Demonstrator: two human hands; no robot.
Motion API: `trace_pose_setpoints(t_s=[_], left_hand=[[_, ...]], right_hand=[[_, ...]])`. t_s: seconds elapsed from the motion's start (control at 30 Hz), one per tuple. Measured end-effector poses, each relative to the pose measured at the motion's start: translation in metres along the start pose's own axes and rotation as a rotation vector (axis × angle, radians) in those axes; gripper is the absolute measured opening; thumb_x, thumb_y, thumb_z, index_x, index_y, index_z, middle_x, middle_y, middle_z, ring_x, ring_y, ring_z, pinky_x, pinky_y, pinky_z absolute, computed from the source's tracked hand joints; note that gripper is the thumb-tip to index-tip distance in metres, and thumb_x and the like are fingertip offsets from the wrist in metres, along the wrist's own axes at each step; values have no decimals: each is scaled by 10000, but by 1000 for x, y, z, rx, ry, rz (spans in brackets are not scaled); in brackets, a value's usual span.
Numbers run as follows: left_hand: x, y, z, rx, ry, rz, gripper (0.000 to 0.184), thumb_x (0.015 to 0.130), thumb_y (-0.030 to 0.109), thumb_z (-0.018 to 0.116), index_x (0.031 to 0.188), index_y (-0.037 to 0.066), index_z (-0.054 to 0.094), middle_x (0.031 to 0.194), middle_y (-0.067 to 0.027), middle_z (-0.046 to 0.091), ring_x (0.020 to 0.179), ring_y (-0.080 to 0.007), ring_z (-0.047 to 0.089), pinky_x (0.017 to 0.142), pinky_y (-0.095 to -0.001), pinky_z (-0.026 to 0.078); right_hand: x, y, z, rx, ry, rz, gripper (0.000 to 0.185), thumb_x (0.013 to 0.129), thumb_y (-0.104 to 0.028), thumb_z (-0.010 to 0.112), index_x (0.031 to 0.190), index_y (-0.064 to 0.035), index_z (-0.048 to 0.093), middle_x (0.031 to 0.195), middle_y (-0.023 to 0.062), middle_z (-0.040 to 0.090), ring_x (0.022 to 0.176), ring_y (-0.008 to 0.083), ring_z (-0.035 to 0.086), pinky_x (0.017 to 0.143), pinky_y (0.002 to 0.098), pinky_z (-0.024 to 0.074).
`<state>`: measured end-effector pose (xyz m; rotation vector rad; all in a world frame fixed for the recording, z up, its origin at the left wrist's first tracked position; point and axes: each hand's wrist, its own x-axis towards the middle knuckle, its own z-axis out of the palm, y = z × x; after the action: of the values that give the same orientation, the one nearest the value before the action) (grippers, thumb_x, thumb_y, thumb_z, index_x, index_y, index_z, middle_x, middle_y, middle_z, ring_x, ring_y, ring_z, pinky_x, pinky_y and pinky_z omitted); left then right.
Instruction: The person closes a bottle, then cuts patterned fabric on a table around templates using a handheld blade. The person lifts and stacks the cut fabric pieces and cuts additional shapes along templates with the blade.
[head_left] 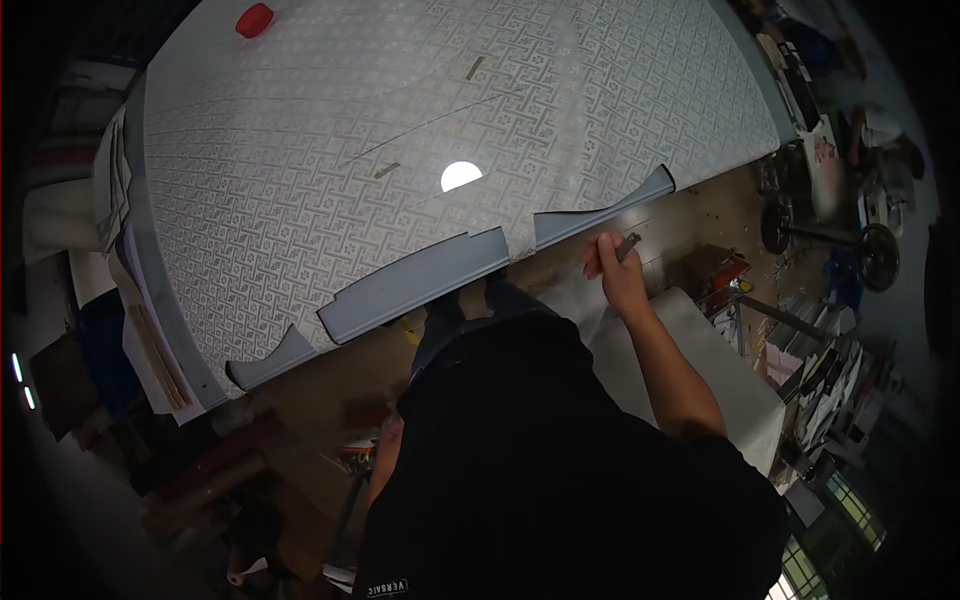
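Note:
My right hand [616, 274] is raised just off the table's front edge. Its fingers are closed round a slim greyish tool [628, 247], whose exact kind I cannot make out. Close by, a curved grey piece [608, 211] of sheet material lies along the edge. A larger grey piece [415, 287] sits at the middle of the edge, and a small curved one [273, 360] lies to its left. Low beside my body hangs my left hand [391, 434], in shadow; its fingers are not clear.
The table [300, 190] wears a patterned pale cover. On it are a red round object [255, 20] and two small brownish strips [387, 170]. Behind my right arm stands a pale-covered surface [690, 370]. Stacked sheets [152, 335] and clutter line both sides.

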<state>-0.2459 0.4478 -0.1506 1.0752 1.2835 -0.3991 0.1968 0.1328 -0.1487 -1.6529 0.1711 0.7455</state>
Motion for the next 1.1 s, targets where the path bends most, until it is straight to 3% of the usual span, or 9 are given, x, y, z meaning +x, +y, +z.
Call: trace_pose_setpoints(t_s=[0.1,0.23,0.3,0.4,0.5,0.53,0.6,1.03,1.1], left_hand=[[22,43,-4,-5,111,148,194,1056,211,592,972,38,618,873,-9,632,814,-97,597,770,-261,495],[43,109,-16,40,165,476,176,1049,189,601,963,36,618,876,-24,634,829,-112,609,792,-270,505],[48,124,-17,79,159,491,188,1049,196,603,961,32,627,878,-30,639,834,-115,613,792,-276,506],[34,136,-7,234,107,444,210,1043,222,621,988,21,642,900,-24,645,845,-118,617,798,-278,508],[23,116,5,199,95,249,219,1040,235,628,1023,18,649,927,-13,650,856,-110,618,803,-270,504],[22,112,7,161,75,109,222,1040,239,629,1042,18,652,944,-10,656,866,-105,620,806,-265,501],[29,85,1,196,52,129,226,1043,246,625,1054,23,654,948,-3,653,868,-99,615,805,-261,497],[22,93,26,233,1,131,209,1054,228,611,1104,32,663,977,-7,667,899,-108,617,836,-283,504],[15,123,35,355,67,-70,303,1044,295,631,1169,20,660,1018,-31,691,961,-149,659,874,-301,518]], right_hand=[[37,-18,-25,41,260,-195,292,1095,-287,480,1090,-19,595,897,38,635,730,93,580,649,270,485],[112,23,-137,-368,1017,-469,355,1078,-324,494,1115,15,594,979,89,651,805,171,609,677,341,510],[121,20,-180,-19,896,-103,392,1068,-362,504,1156,16,558,1008,103,648,858,215,611,718,392,518],[155,52,-229,356,806,134,500,1099,-435,395,1346,-14,503,1164,155,613,977,259,611,822,439,539],[163,39,-215,587,485,-11,602,1111,-508,251,1504,-87,427,1461,165,508,1223,326,584,999,471,536],[162,31,-206,587,480,5,602,1111,-508,251,1504,-87,427,1461,165,508,1223,326,584,999,471,536],[161,24,-193,545,597,-49,617,1104,-533,229,1501,-106,432,1525,142,474,1307,345,544,1065,487,511],[190,60,-236,668,830,-80,350,1064,-286,485,1306,-69,616,1264,114,668,1111,254,665,946,386,558],[189,39,-250,487,1033,-246,314,1058,-254,495,1248,-44,630,1197,94,685,1043,253,677,899,376,564]])
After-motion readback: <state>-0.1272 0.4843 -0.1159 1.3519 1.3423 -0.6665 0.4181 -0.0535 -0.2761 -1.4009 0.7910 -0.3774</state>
